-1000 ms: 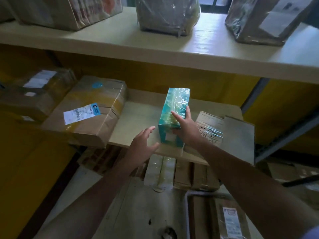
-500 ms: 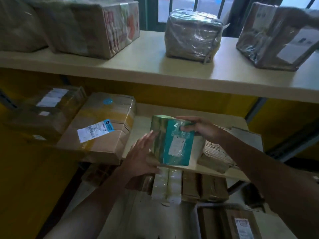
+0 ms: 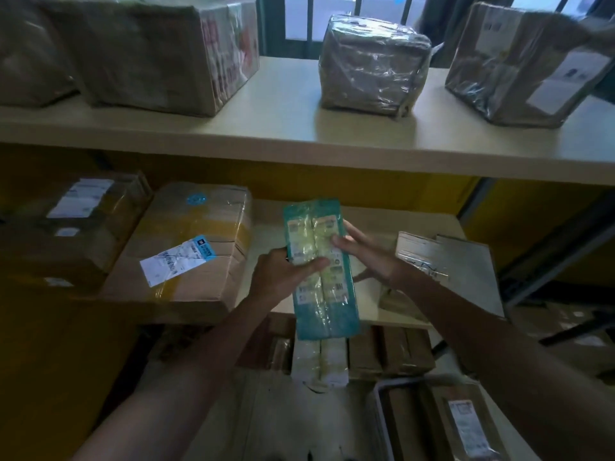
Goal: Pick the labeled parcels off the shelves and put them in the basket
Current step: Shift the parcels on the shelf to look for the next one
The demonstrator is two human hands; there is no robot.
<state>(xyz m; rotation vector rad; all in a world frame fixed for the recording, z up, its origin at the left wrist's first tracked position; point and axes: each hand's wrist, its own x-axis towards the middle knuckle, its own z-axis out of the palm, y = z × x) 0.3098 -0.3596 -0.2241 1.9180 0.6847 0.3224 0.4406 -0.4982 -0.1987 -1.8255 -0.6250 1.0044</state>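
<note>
Across the top of the view, the upper shelf point(image 3: 299, 138) is carrying a large cardboard box point(image 3: 149, 51) and two film-wrapped parcels. Below it, the middle shelf point(image 3: 382, 221) is holding a brown box point(image 3: 186, 247) with a blue-and-white sticker. A second ago the teal parcel point(image 3: 319, 271) was standing on end on this board. Now it is hanging clear of it, just in front of the edge, and is facing the camera with its printed, label-covered side.

Both hands are now sharing the load. The left hand point(image 3: 279, 274) is gripping the parcel's left edge, laying its thumb across the front. The right hand point(image 3: 366, 254) is pinching the right edge, thumb on the face and fingers curling behind.

The pick looks finished, and the label seems to be getting a check. Lowering the parcel toward what appears to be the basket point(image 3: 378, 410), showing its grey rim at lower right, is probably what is coming next.
</note>
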